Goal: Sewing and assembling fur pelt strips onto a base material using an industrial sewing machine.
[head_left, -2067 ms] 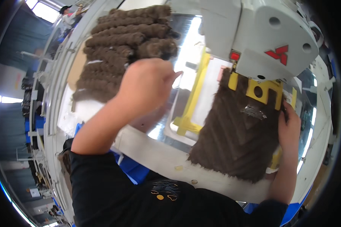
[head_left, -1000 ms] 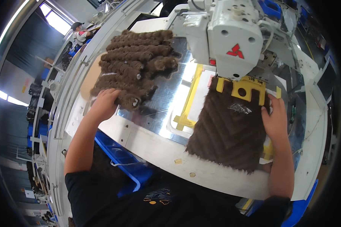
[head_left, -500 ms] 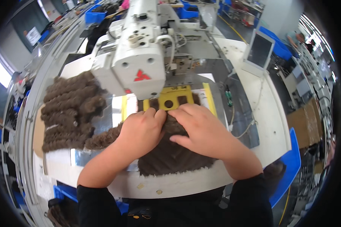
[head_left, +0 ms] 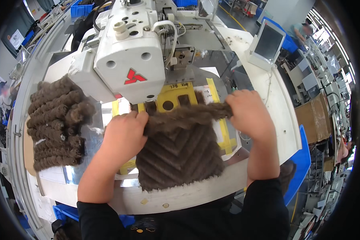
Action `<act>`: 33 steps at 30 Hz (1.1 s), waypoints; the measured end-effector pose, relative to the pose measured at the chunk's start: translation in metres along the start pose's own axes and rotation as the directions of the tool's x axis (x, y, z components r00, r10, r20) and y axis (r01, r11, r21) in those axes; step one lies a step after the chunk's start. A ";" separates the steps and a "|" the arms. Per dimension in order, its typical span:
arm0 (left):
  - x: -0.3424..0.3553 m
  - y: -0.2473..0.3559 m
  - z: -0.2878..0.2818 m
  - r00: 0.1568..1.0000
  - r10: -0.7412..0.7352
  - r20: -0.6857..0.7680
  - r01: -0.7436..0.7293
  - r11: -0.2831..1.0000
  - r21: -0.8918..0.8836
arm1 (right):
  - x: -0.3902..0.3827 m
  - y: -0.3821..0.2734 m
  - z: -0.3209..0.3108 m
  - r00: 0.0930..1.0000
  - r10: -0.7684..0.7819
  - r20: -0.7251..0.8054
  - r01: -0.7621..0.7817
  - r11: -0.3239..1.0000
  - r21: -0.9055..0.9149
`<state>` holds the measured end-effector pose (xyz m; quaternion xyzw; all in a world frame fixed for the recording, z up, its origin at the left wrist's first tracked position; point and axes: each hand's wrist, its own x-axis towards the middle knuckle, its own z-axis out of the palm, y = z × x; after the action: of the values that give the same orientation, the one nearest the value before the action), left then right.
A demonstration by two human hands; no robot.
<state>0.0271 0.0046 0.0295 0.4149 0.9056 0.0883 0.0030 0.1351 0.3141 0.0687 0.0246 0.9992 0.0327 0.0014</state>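
A rolled brown fur strip (head_left: 184,117) stretches between my two hands, across the top of a brown fur panel (head_left: 180,158) with a chevron pattern. My left hand (head_left: 126,134) is closed around the strip's left end. At its right end my right hand (head_left: 249,114) grips it with curled fingers. Just beyond the strip lies a yellow template (head_left: 174,98) with a round hole and square openings, partly covered by the fur. The white sewing machine head (head_left: 128,60) stands over the template's far left side.
Several rolled fur pieces (head_left: 60,124) are heaped on the table's left. A small screen (head_left: 268,43) stands at the back right. Blue bins (head_left: 300,160) flank the white table (head_left: 164,202). A person (head_left: 300,34) sits far right.
My hands have moved apart, the right one outward to the right. The fur strip now spans between them over the panel, and the chevron pattern shows more fully. The view has shifted slightly.
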 end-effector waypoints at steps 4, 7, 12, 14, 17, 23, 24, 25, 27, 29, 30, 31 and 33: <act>-0.002 0.018 0.007 0.995 0.082 0.057 -0.077 0.993 -0.093 | 0.011 -0.047 0.021 0.872 -0.431 -0.231 0.484 0.828 0.282; -0.002 0.027 0.007 0.989 0.127 0.072 -0.114 0.979 -0.169 | 0.009 -0.070 0.031 0.848 -0.482 -0.219 0.528 0.739 0.419; -0.002 0.009 -0.012 0.990 0.021 -0.139 -0.052 0.972 -0.228 | 0.007 -0.039 0.017 0.932 -0.340 -0.124 0.360 0.840 0.406; 0.000 0.003 -0.020 0.985 -0.024 -0.172 -0.017 0.973 -0.232 | 0.003 -0.023 0.008 0.955 -0.266 -0.130 0.296 0.871 0.391; -0.002 -0.009 -0.024 0.961 -0.181 -0.210 0.043 0.845 -0.534 | 0.004 -0.014 -0.006 0.976 -0.208 -0.064 0.216 0.895 0.391; -0.004 -0.016 -0.008 0.981 0.036 -0.191 -0.190 0.381 -0.905 | 0.003 -0.015 -0.014 0.955 -0.298 -0.001 0.231 0.738 0.634; -0.005 -0.013 -0.010 0.968 -0.001 -0.252 -0.240 0.300 -0.923 | 0.003 -0.014 -0.015 0.953 -0.301 -0.010 0.236 0.726 0.646; -0.008 -0.015 -0.010 0.967 -0.008 -0.255 -0.241 0.302 -0.922 | 0.003 -0.014 -0.015 0.952 -0.305 -0.019 0.242 0.713 0.658; -0.012 -0.021 -0.011 0.958 0.013 -0.285 -0.284 0.158 -0.946 | 0.005 -0.011 -0.016 0.955 -0.298 -0.015 0.232 0.711 0.664; -0.015 -0.020 -0.011 0.962 -0.025 -0.271 -0.265 0.139 -0.954 | 0.006 -0.009 -0.017 0.958 -0.286 -0.008 0.218 0.713 0.667; -0.016 -0.019 -0.012 0.966 -0.056 -0.252 -0.244 0.117 -0.963 | 0.006 -0.008 -0.017 0.959 -0.282 0.003 0.208 0.713 0.670; -0.016 -0.018 -0.013 0.965 -0.059 -0.256 -0.248 0.115 -0.962 | 0.006 -0.008 -0.018 0.960 -0.278 0.013 0.197 0.712 0.674; -0.016 -0.014 -0.018 0.963 -0.092 -0.253 -0.215 0.302 -0.929 | 0.006 -0.009 -0.017 0.957 -0.290 0.015 0.205 0.711 0.672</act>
<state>0.0257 -0.0194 0.0434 0.3522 0.6535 0.6581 0.1259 0.1282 0.3042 0.0854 -0.1088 0.9372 -0.3266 0.0566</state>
